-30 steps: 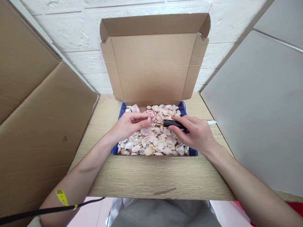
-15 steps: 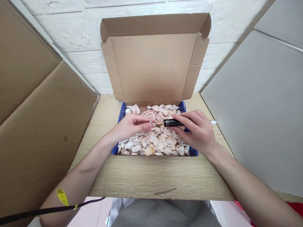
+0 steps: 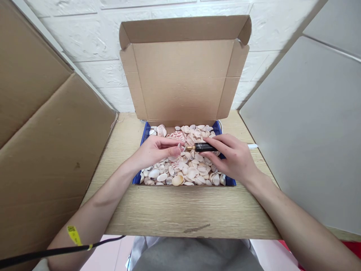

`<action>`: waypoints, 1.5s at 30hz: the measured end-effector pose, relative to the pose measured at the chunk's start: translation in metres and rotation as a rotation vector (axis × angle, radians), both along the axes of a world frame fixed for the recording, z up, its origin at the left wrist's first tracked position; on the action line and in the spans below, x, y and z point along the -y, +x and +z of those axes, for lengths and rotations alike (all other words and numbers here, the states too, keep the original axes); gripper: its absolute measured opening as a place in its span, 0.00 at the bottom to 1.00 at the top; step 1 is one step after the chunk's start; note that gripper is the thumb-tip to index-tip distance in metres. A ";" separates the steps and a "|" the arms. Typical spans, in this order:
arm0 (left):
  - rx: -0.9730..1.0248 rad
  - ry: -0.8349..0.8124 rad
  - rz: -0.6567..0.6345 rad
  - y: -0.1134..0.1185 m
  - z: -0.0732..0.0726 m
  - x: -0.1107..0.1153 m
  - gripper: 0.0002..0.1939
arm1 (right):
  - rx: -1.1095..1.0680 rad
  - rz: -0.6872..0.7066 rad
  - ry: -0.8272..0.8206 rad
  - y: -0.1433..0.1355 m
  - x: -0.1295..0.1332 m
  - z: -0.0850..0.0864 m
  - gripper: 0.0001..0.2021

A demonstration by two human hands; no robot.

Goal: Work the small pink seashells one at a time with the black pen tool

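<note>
A large brown cardboard panel [image 3: 42, 158] stands on the left and a grey panel [image 3: 307, 131] on the right, with a white brick-patterned wall [image 3: 84, 37] behind. Between the panels lies the pale wooden bench [image 3: 191, 210], and on it sits a blue-sided cardboard box [image 3: 136, 178], its brown lid [image 3: 183, 79] raised at the back. The right hand [image 3: 237, 158] is over the box's right side, its fingers closed around a black pen-like tool [image 3: 205, 146]. The left hand [image 3: 158, 150] is over the left side, its fingers pinched narrow on a small pale shell [image 3: 179, 147]. Many loose shells [image 3: 193, 173], white, cream and pinkish, fill much of the box beneath both hands. The tool's slim brass-coloured tip [image 3: 190, 148] points at the small pale shell; whether they touch is too small to tell.
</note>
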State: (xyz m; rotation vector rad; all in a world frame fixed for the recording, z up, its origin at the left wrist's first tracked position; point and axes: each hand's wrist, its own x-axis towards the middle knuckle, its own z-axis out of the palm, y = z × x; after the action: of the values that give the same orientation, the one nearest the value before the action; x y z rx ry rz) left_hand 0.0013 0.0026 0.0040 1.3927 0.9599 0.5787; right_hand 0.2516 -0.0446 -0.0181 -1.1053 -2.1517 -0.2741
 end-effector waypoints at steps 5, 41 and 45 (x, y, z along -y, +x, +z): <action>-0.005 0.056 0.030 0.001 0.000 0.000 0.21 | 0.048 0.003 -0.087 -0.002 0.002 0.000 0.13; 0.022 0.083 -0.073 0.005 -0.004 0.003 0.20 | 0.078 0.069 -0.067 -0.003 0.000 0.000 0.11; 0.009 0.089 -0.065 0.005 -0.003 0.002 0.21 | 0.090 0.025 -0.117 -0.004 0.003 0.000 0.10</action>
State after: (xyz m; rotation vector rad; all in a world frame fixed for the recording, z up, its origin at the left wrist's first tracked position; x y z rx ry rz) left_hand 0.0064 0.0002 0.0008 1.4937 0.8879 0.5842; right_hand 0.2475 -0.0473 -0.0183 -1.1504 -2.2842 -0.1912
